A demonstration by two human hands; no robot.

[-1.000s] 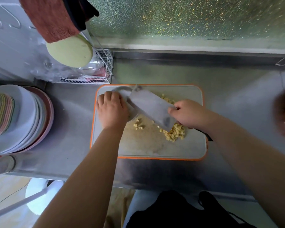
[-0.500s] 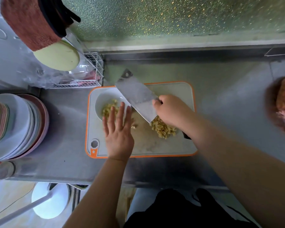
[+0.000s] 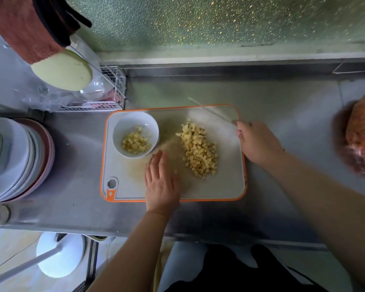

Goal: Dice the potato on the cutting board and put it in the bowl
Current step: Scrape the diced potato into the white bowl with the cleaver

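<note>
Potato dice point(image 3: 199, 149) lie in a heap on the cutting board point(image 3: 223, 186), long axis running far to near, between both hands. The left hand point(image 3: 161, 182), fingers flat and straight, is just left; the bowl point(image 3: 135, 137) stands far-left. The right hand point(image 3: 256, 142) grips a knife point(image 3: 209, 110).

Bowl point(image 3: 135, 137) on board point(image 3: 223, 186) left; diced potato point(image 3: 198, 150) pile right.
</note>
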